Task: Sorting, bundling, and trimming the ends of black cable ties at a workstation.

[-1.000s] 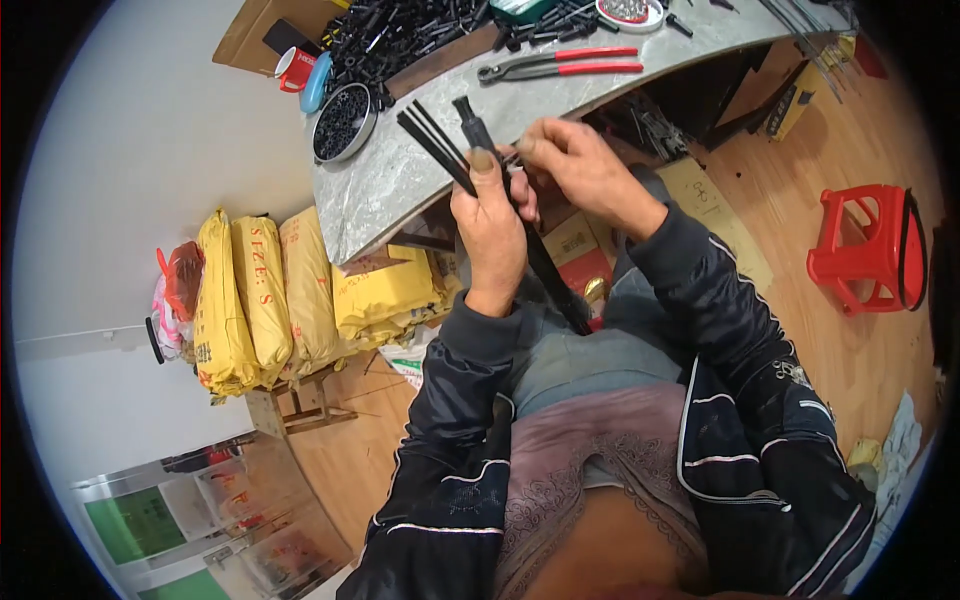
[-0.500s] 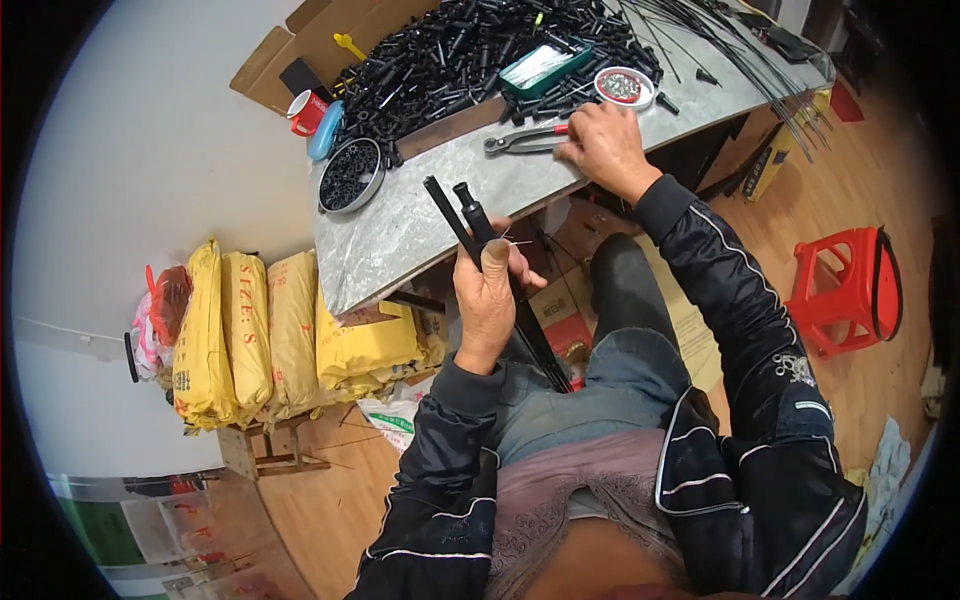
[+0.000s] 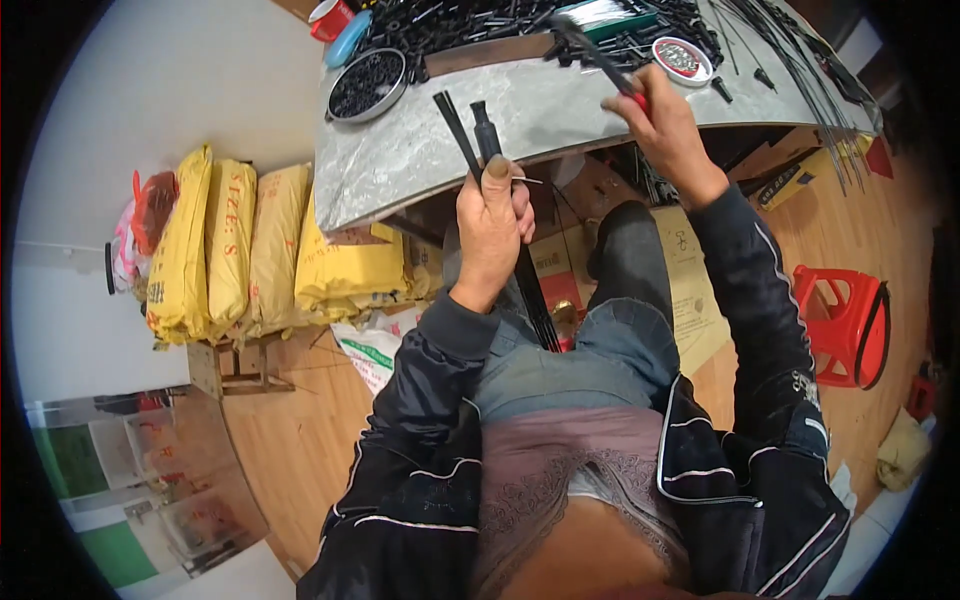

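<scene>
My left hand (image 3: 485, 235) is closed around a bundle of thin black rods (image 3: 457, 130) and a black tube-shaped part (image 3: 485, 132) with a narrower neck. Below the fist the rods run down toward my lap. A thin whitish pin or wire (image 3: 529, 180) sticks out sideways by the left thumb. Raised over the table's front edge, my right hand (image 3: 668, 125) grips pincers (image 3: 598, 58) by their red handle; the head is dark and blurred by motion. Between the two hands is a gap, and the pincers touch nothing I can make out.
On the grey table (image 3: 400, 160) lie a heap of black parts (image 3: 500, 22), a round bowl (image 3: 334, 117) of black rings, a white dish (image 3: 709, 72) of small metal pieces, and long thin rods (image 3: 820, 110). Yellow sacks (image 3: 232, 240) stand left; a red stool (image 3: 845, 325) is right.
My right hand has lifted the pincers off the table and brought them up. The left hand still holds the rods and tube. The view has shifted, so the table sits higher.
</scene>
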{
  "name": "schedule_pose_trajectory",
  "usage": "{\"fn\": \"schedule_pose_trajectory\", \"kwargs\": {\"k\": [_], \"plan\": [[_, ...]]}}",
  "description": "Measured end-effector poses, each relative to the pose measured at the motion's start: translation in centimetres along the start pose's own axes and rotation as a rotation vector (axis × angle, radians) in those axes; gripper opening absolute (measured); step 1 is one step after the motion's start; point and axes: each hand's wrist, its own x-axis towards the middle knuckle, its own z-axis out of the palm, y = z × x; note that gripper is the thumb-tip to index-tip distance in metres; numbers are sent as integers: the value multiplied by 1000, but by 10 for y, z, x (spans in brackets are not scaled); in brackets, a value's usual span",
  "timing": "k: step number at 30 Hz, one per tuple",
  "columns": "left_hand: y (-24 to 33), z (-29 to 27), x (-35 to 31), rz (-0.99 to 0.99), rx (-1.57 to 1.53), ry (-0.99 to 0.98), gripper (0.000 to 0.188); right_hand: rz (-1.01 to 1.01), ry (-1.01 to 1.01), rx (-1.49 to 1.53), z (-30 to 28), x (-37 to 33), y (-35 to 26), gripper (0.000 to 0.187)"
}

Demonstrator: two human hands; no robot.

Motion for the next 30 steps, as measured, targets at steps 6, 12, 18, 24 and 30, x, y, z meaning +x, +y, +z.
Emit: {"fn": "schedule_pose_trajectory", "kwargs": {"k": [6, 12, 18, 24, 30], "plan": [[0, 3, 0, 8, 8, 56, 56, -110, -130, 5, -15, -68, -44, 38], [-2, 8, -1, 20, 41, 61, 55, -192, -139, -238, -24, -64, -56, 44], [-1, 6, -3, 39, 44, 80, 54, -279, -160, -305, -26, -59, -56, 37], [-1, 11, -5, 66, 113, 3, 53, 834, -893, 939, -38, -84, -69, 21], [-2, 16, -9, 45, 101, -55, 56, 831, -1285, 627, -68, -54, -72, 33]]}}
